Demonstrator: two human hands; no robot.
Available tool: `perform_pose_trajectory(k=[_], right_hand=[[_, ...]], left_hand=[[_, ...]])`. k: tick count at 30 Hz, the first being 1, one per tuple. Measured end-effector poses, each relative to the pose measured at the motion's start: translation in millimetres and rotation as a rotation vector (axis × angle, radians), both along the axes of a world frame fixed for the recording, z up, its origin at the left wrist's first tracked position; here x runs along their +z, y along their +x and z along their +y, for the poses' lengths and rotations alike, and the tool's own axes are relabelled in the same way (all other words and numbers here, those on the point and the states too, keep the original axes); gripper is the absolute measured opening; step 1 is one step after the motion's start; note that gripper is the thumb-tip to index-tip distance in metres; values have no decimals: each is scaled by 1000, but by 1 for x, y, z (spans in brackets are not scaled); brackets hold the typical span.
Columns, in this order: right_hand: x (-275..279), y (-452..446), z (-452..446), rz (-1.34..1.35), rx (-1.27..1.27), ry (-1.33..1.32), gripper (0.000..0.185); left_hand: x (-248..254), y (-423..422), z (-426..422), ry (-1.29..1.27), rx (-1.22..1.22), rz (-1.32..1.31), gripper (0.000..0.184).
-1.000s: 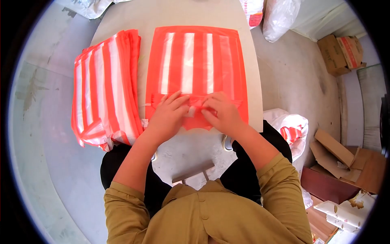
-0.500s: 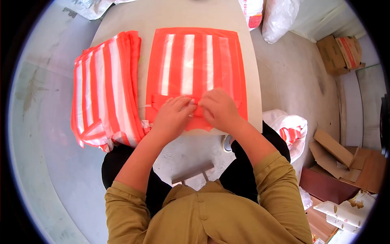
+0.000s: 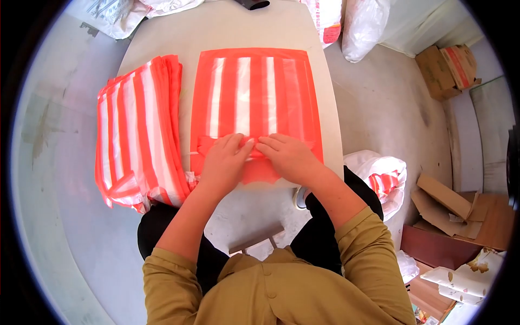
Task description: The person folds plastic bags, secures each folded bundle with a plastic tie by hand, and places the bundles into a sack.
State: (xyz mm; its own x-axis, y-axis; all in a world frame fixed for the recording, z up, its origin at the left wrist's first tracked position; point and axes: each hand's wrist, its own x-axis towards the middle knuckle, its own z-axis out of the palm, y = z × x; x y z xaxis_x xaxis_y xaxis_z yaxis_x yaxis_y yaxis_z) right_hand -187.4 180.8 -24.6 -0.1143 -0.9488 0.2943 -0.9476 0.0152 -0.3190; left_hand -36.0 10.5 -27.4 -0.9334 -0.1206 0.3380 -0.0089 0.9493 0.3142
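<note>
A red-and-white striped plastic bag (image 3: pixel 257 97) lies flat at the near end of the table, its lower edge folded into a crumpled band. My left hand (image 3: pixel 223 162) rests on the left part of that band, fingers stretched forward. Beside it, my right hand (image 3: pixel 290 158) lies on the band with its fingers flat and pointing inward. The fingertips of both hands almost meet at the middle of the fold. To the left, a thick stack of similar striped bags (image 3: pixel 135 130) hangs partly over the table's near edge.
The beige table (image 3: pixel 184 32) has a dark object (image 3: pixel 253 4) at its far end. White sacks (image 3: pixel 364 30) stand beyond. At the right are a white sack with striped material (image 3: pixel 376 162), an opened cardboard box (image 3: pixel 449 208) and another carton (image 3: pixel 439 73).
My right hand has lowered from a raised, curled pose to lie flat on the fold. My left hand's fingers have straightened. The whole view has shifted slightly.
</note>
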Motion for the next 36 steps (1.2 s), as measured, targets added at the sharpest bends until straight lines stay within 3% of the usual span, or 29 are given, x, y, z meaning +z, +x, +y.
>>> perform_pose_trajectory(k=[3,9,17,19,26,34,36], right_hand=[[1,-4,2,19,1,16,40],[11,-5,13,-219,-44,203,39],[44,-21,24,-663,-136,619,41],[43,-28,23,-617,-111,599,40],[40,-48,10,-607,-188,570,31],[36,-69,21,-618,-356,408,33],[37,-74,24,-777,-434,464,33]], left_hand=[[3,-1,-3,-69,-11,10,36],[13,5,-1,38,-41,-33,39],[52,40,-19,567,110,-330,41],[49,43,-27,619,175,-413,34],[25,33,-32,701,211,-266,13],[21,20,-34,694,345,-298,25],[20,18,-35,687,365,-302,26]])
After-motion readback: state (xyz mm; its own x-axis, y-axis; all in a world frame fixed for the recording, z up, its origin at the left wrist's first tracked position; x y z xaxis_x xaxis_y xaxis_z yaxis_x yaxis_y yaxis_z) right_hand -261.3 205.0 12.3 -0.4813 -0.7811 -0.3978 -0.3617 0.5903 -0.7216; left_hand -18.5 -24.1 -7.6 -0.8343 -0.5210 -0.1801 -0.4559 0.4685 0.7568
